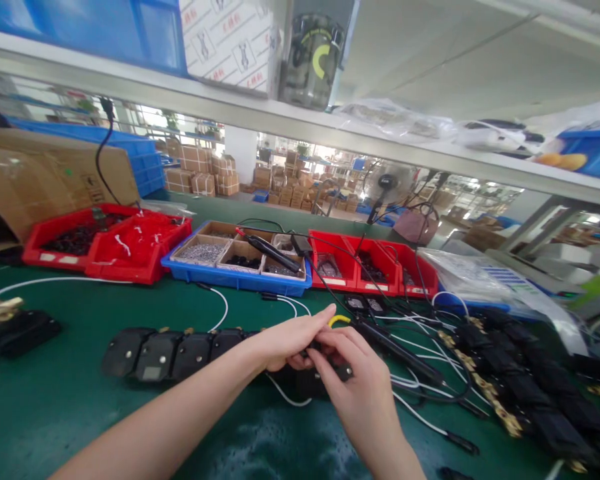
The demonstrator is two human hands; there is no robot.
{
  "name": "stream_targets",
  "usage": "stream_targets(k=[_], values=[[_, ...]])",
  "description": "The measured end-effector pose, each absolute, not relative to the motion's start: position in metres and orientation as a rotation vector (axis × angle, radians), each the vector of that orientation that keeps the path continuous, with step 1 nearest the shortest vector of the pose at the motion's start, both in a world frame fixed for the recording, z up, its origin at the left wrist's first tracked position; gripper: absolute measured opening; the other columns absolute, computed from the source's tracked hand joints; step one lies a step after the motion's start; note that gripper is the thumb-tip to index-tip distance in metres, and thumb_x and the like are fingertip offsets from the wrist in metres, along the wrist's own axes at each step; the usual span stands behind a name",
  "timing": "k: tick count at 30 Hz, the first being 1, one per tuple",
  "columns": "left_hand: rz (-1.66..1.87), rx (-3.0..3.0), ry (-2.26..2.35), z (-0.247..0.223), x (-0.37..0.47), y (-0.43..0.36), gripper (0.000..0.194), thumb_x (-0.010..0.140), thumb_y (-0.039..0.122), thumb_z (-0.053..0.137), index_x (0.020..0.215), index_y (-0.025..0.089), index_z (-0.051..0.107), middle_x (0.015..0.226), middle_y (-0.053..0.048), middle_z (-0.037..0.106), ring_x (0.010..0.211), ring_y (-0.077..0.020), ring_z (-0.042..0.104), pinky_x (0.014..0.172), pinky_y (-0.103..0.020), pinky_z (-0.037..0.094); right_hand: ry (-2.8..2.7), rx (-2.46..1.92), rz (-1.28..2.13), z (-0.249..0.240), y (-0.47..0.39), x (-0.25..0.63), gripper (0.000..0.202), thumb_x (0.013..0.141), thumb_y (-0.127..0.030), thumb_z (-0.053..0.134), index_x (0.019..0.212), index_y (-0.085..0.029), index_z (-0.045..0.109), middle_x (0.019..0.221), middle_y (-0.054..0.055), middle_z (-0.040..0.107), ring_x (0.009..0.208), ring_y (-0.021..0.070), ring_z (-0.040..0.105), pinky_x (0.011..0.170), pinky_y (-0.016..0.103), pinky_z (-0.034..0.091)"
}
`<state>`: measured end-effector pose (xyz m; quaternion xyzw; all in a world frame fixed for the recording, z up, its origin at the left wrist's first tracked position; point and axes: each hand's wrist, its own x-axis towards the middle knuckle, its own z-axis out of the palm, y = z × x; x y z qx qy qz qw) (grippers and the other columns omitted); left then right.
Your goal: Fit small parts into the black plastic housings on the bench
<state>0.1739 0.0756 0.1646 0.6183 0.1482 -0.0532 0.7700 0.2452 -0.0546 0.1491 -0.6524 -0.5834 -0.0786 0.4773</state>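
Workshop background: stacked cartons and a fan past a green worktop; shelf overhead. Along the worktop's far side: red bins at left, blue tray of small parts mid, black driver lying across it, more red bins to its right.

Both hands meet near centre. Right hand: grip drawn in, thumb and fingers pinching a small dark part, mostly hidden, probably plastic. Left hand: fingers bent at the same part; cannot tell how far its grip closes.

Row of black units runs left from beneath the hands. Curved yellow piece just beyond the fingers. Black tool and white wires right of them; brass-fitted units far right.
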Motion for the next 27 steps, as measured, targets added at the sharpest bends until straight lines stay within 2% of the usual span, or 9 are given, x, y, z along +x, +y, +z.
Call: stream_targets(k=[2, 5, 7, 9, 12, 15, 21, 27], values=[[-0.08, 1.481, 0.289, 0.164, 0.168, 0.083, 0.071, 0.074, 0.087, 0.044, 0.07, 0.016, 0.054, 0.052, 0.007, 0.038, 0.041, -0.0045, 0.02, 0.042, -0.024, 0.006, -1.405, -1.566, -0.206, 0.151, -0.057, 0.245, 0.012, 0.091, -0.015, 0.062, 0.099, -0.022, 0.069, 0.089, 0.003, 0.065, 0.07, 0.0142, 0.063, 0.062, 0.022, 0.054], [-0.03, 1.922, 0.319, 0.161, 0.16, 0.103, 0.051, 0.085, 0.063, 0.056, 0.072, 0.014, 0.063, 0.052, 0.006, 0.04, 0.048, -0.0072, 0.032, 0.046, -0.024, 0.02, -1.393, -1.577, -0.256, 0.141, -0.063, 0.249, 0.015, 0.092, -0.015, 0.061, 0.101, -0.023, 0.068, 0.091, 0.003, 0.064, 0.071, 0.0134, 0.064, 0.064, 0.021, 0.055], [-0.059, 2.156, 0.343, 0.16, 0.157, 0.119, 0.033, 0.08, 0.045, 0.069, 0.078, 0.013, 0.071, 0.057, 0.006, 0.046, 0.055, -0.0081, 0.039, 0.051, -0.023, 0.027, -1.453, -1.601, -0.203, 0.126, -0.066, 0.252, 0.016, 0.091, -0.012, 0.059, 0.101, -0.023, 0.067, 0.091, 0.003, 0.064, 0.073, 0.0136, 0.065, 0.065, 0.02, 0.055], [-0.126, 2.23, 0.322, 0.16, 0.156, 0.134, 0.029, 0.07, 0.039, 0.08, 0.086, 0.014, 0.076, 0.059, 0.006, 0.049, 0.057, -0.0084, 0.042, 0.053, -0.023, 0.029, -1.53, -1.634, -0.126, 0.107, -0.066, 0.253, 0.017, 0.091, -0.011, 0.058, 0.101, -0.022, 0.066, 0.091, 0.003, 0.064, 0.073, 0.0143, 0.065, 0.065, 0.021, 0.055], [-0.239, 2.301, 0.238, 0.162, 0.161, 0.145, 0.043, 0.061, 0.04, 0.087, 0.097, 0.017, 0.078, 0.062, 0.007, 0.053, 0.058, -0.0093, 0.045, 0.056, -0.022, 0.033, -1.592, -1.691, -0.135, 0.085, -0.065, 0.251, 0.014, 0.093, -0.013, 0.057, 0.103, -0.021, 0.064, 0.092, 0.005, 0.064, 0.076, 0.0167, 0.065, 0.067, 0.025, 0.056], [-0.371, 2.44, 0.097, 0.164, 0.172, 0.147, 0.048, 0.062, 0.042, 0.088, 0.103, 0.019, 0.077, 0.073, 0.004, 0.064, 0.064, -0.0115, 0.052, 0.06, -0.022, 0.038, -1.582, -1.708, -0.234, 0.078, -0.063, 0.246, 0.011, 0.097, -0.018, 0.055, 0.103, -0.019, 0.064, 0.091, 0.006, 0.063, 0.077, 0.0177, 0.065, 0.068, 0.027, 0.055], [-0.571, 2.449, -0.05, 0.163, 0.197, 0.146, 0.032, 0.059, 0.043, 0.089, 0.081, 0.021, 0.08, 0.066, 0.004, 0.068, 0.064, -0.0128, 0.056, 0.058, -0.021, 0.039, -1.581, -1.683, -0.298, 0.083, -0.061, 0.244, 0.009, 0.1, -0.021, 0.054, 0.097, -0.019, 0.061, 0.084, 0.004, 0.059, 0.074, 0.0159, 0.06, 0.066, 0.024, 0.052], [-0.607, 2.41, -0.058, 0.156, 0.202, 0.148, 0.04, 0.065, 0.056, 0.083, 0.08, 0.019, 0.08, 0.07, 0.002, 0.072, 0.065, -0.0123, 0.058, 0.058, -0.021, 0.04, -1.554, -1.701, -0.353, 0.082, -0.058, 0.241, 0.019, 0.102, -0.026, 0.052, 0.085, -0.02, 0.055, 0.075, 0.001, 0.053, 0.066, 0.0157, 0.054, 0.059, 0.025, 0.045]])
